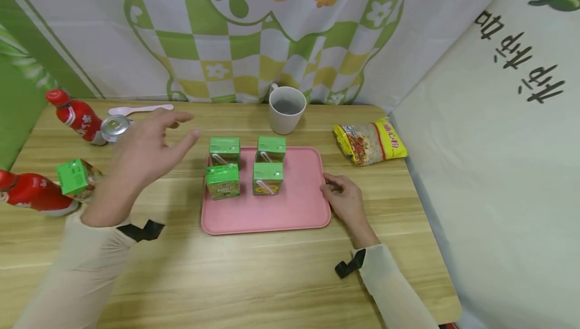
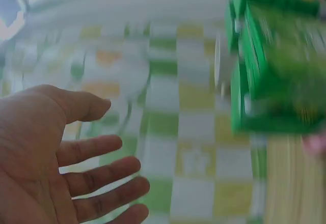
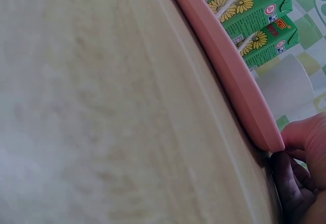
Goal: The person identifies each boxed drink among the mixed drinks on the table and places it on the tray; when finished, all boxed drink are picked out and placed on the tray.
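Note:
Several green drink cartons (image 1: 268, 179) stand upright on a pink tray (image 1: 303, 213), grouped toward its left and back. My right hand (image 1: 346, 199) grips the tray's right edge, thumb at the rim and fingers curled beside it. The right wrist view shows the thumb against the tray's rim (image 3: 254, 107). My left hand (image 1: 147, 150) hangs in the air left of the tray, holding nothing. Its fingers are spread and relaxed in the left wrist view, where the cartons (image 2: 285, 56) appear blurred to the right. Another green carton (image 1: 74, 177) stands left of that forearm, partly hidden.
Two red bottles (image 1: 81, 120) (image 1: 36, 193) are at the left, near a can (image 1: 116, 126) partly covered by my left hand. Behind lies a pink spoon (image 1: 140, 109). A grey-white mug (image 1: 286, 110) stands behind the tray. A yellow food packet (image 1: 371, 141) lies at the back right.

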Demonstrator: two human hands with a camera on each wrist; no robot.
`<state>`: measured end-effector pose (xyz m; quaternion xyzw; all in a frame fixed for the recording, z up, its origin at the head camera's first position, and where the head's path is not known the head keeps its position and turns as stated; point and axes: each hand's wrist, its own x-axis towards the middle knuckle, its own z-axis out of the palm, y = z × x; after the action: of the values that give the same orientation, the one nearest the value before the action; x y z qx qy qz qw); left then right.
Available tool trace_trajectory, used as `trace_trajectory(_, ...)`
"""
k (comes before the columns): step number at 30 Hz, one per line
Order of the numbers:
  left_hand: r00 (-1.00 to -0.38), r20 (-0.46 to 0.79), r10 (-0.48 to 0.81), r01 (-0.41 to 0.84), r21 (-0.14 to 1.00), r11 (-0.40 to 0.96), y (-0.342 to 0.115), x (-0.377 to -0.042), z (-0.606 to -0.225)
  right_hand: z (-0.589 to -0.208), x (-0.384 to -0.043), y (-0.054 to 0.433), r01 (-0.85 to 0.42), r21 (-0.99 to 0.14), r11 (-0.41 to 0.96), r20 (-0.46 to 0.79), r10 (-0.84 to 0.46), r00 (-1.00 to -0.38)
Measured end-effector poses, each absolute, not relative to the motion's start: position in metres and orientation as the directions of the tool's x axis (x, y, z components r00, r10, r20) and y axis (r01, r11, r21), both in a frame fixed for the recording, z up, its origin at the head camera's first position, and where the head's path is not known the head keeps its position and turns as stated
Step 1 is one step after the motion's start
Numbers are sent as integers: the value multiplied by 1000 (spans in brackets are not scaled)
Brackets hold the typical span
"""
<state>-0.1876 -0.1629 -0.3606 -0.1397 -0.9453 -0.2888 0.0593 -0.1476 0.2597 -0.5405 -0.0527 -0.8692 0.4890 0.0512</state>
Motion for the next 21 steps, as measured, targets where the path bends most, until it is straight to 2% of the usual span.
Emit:
trace_trajectory(5, -985, 170, 34, 123, 545, 829, -216, -182, -376, -541, -147, 262, 35, -855, 517, 40, 133, -990)
trace_trajectory(13, -984, -17, -175, -166, 423, 891, -269, -173, -392, -542, -147, 264, 33, -861, 508, 44, 139, -989)
trace_trajectory(21, -962, -92, -257, -273, 340, 900, -289, -159, -410, -543, -149, 263, 25, -861, 509, 47, 128, -991)
